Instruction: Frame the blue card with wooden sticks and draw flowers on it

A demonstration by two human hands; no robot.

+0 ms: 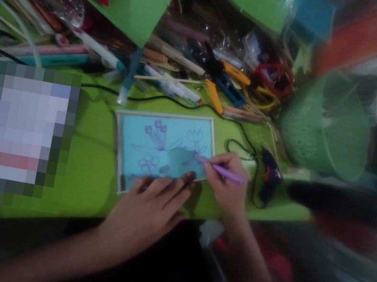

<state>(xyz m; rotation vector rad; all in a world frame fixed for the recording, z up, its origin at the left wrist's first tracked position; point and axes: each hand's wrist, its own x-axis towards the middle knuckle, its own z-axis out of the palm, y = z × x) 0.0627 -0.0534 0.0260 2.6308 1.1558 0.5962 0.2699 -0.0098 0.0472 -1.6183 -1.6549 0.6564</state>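
A light blue board with a thin wooden frame lies on the green table, with flowers drawn on it in purple lines. My right hand is closed around a purple marker, whose tip meets the board near the leaves of the right-hand flower. Spread across the board's lower edge, my left hand rests flat with its fingers stretched out. It covers part of the bottom edge and some of the drawing there.
Behind the board lie pliers, several pens and sticks, and scissors with red handles. A black cable runs past the board. At the right are a glue gun and a green bucket. A blurred-out patch hides the left side.
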